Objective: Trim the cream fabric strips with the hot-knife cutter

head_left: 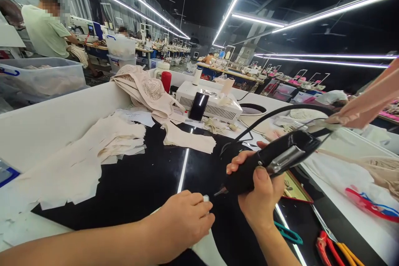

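My right hand [260, 199] is wrapped round a black corded hand tool [280, 153], tilted so its pointed metal tip is toward my left hand. A strip of pink cloth [370, 95] is tied to the tool's back end and runs up to the right. My left hand [183, 224] is closed over a pale fabric piece [207, 249] on the black tabletop [140, 187]. Something small and white shows by its fingertips. The tip is just right of these fingers, apart from them. The left fingers' undersides are hidden.
Cut cream fabric pieces [75, 162] lie left; another piece [190, 139] lies ahead. Behind stand a white vented box [208, 104], a phone [198, 106] and beige lace garments [140, 87]. Red-handled scissors [327, 245] and a teal tool [288, 232] lie right. A person [46, 29] sits far left.
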